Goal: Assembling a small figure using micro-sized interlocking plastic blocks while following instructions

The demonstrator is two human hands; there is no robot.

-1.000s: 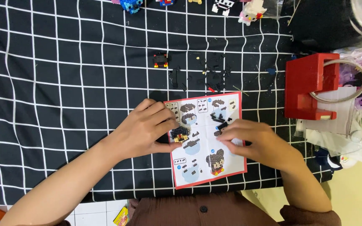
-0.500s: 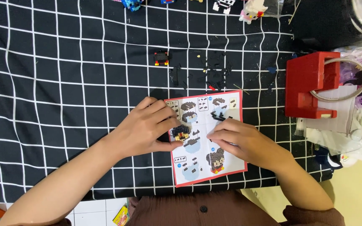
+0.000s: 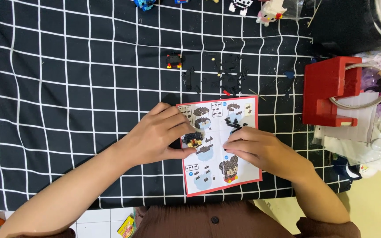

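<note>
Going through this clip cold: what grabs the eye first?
Two bare hands meet over a red-bordered instruction sheet at the near edge of a black, white-gridded cloth. The left hand pinches a small black brick model; the right hand rests on the sheet. Loose black bricks lie beyond, and a red block-shaped object stands to the right.

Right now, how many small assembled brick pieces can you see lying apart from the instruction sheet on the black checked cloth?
1: a black, red and yellow brick assembly above the instruction sheet. Another sits on the sheet by the left hand. Figures at the top edge are cut off, so more may exist.
</note>
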